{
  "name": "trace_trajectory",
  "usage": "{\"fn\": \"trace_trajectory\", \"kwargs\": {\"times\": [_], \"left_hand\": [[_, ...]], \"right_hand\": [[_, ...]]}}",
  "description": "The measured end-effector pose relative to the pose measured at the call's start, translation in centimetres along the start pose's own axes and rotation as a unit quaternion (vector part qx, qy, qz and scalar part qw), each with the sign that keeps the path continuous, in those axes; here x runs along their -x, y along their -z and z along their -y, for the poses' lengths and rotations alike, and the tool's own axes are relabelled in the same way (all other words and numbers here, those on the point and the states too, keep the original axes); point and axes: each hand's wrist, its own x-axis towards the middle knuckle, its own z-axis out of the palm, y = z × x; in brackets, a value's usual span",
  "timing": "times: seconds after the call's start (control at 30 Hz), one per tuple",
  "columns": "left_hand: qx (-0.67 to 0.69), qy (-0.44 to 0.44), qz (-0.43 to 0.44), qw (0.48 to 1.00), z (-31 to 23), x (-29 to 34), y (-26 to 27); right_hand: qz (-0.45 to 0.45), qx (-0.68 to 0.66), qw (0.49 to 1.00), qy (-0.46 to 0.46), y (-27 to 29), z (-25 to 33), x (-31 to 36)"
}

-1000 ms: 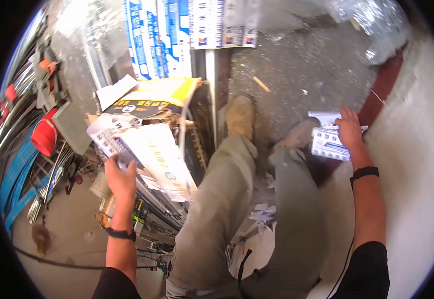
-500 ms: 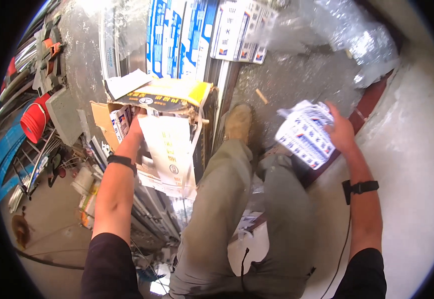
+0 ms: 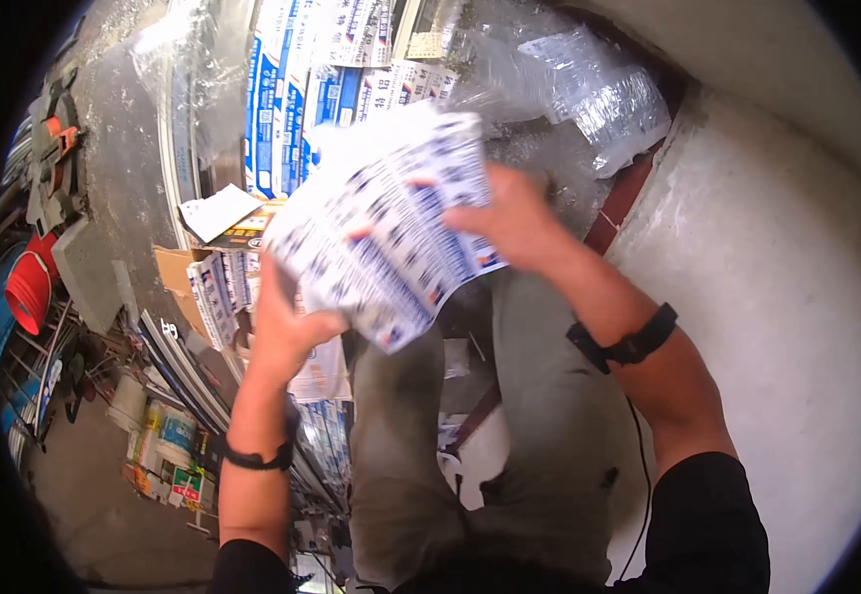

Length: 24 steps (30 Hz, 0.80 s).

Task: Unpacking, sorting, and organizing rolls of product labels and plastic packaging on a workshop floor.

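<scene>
Between my two hands a crumpled white sheet (image 3: 391,223) with blue and red print is spread open; whether it is paper or film I cannot tell. My left hand (image 3: 292,327) grips its lower left edge, thumb on top. At the sheet's right side my right hand (image 3: 520,218) pinches it, with the fingers hidden behind. Below and left of the sheet is an open cardboard box (image 3: 175,282), partly covered by the sheet and my left arm. More printed white pieces (image 3: 215,302) stick out of the box.
Long profiles in blue and white wrapping (image 3: 274,109) lie ahead. Clear plastic film (image 3: 623,109) is heaped at the far right, beside a pale wall (image 3: 757,297). On the left are a red bucket-like object (image 3: 30,287), a grey slab (image 3: 89,272) and several containers (image 3: 175,436).
My left hand has come out of the box and taken the sheet's left edge. My right hand has brought the sheet left, over the box, and it is now spread wider.
</scene>
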Motion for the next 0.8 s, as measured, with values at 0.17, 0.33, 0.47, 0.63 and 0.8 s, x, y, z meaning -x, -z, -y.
{"fn": "trace_trajectory", "kwargs": {"times": [0.17, 0.33, 0.47, 0.63, 0.8], "left_hand": [[0.204, 0.139, 0.052, 0.968, 0.8, -5.6, -7.5], [0.281, 0.193, 0.052, 0.939, 4.9, -6.9, -8.3], [0.425, 0.201, 0.148, 0.87, 7.4, -7.7, -10.1], [0.409, 0.266, 0.008, 0.873, 5.0, -7.4, -12.1], [0.288, 0.21, -0.106, 0.928, 4.0, -1.4, -5.1]], "right_hand": [[0.009, 0.052, 0.998, 0.042, 1.0, -2.8, -2.4], [0.139, -0.098, 0.983, -0.07, 4.7, -3.8, -1.2], [0.322, -0.235, 0.908, -0.131, 5.5, -2.4, -0.4], [0.3, -0.104, 0.942, -0.109, 6.1, 0.7, -2.2], [0.112, 0.187, 0.976, -0.016, 7.6, 0.6, -6.8]]}}
